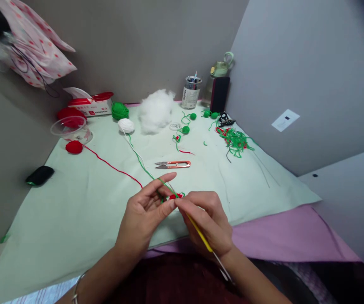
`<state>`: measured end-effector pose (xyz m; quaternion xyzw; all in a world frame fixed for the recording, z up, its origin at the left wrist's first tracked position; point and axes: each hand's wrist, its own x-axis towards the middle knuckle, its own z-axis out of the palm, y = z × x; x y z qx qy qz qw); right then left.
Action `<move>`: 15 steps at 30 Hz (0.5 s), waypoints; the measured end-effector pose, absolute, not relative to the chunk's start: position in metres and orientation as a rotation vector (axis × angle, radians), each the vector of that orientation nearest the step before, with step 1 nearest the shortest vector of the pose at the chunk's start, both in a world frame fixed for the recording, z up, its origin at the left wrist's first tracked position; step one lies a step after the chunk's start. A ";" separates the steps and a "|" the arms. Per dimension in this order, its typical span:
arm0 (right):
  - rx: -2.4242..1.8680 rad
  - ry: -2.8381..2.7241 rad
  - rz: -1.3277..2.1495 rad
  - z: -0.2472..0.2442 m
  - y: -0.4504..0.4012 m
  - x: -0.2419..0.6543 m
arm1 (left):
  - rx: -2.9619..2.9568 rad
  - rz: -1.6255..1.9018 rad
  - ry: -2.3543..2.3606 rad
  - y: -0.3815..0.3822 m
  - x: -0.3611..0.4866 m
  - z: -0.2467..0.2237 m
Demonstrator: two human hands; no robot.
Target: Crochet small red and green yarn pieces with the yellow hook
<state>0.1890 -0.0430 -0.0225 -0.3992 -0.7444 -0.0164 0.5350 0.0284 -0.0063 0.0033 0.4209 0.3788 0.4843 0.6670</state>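
My left hand [144,211] pinches a small red, white and green crochet piece [175,196] between thumb and fingers. Green yarn [139,159] runs up over its raised index finger. In my right hand [205,219] is a crochet hook with a yellow handle [199,232], its tip at the crochet piece and hidden by the fingers. The two hands meet at the piece, above the table's near edge. Red yarn [115,169] leads from a small red ball [74,147] toward the left hand. White yarn trails from a white ball [126,125].
Orange thread snips [173,164] lie just beyond the hands. Farther back are white stuffing [157,112], a green yarn ball [120,111], a plastic tub [77,134], a pen jar [191,95] and a bottle [220,69]. Yarn scraps [237,142] lie at right, a black mouse [40,175] at left.
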 end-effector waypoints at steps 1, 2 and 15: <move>-0.943 -1.783 -0.018 -0.022 -0.041 0.192 | 0.917 1.037 0.827 -0.005 0.027 0.005; -0.931 -1.781 0.018 -0.020 -0.040 0.194 | 0.887 0.991 0.808 -0.004 0.026 0.006; -0.858 -1.852 0.259 -0.007 -0.042 0.216 | 1.234 1.012 0.988 0.008 0.016 0.013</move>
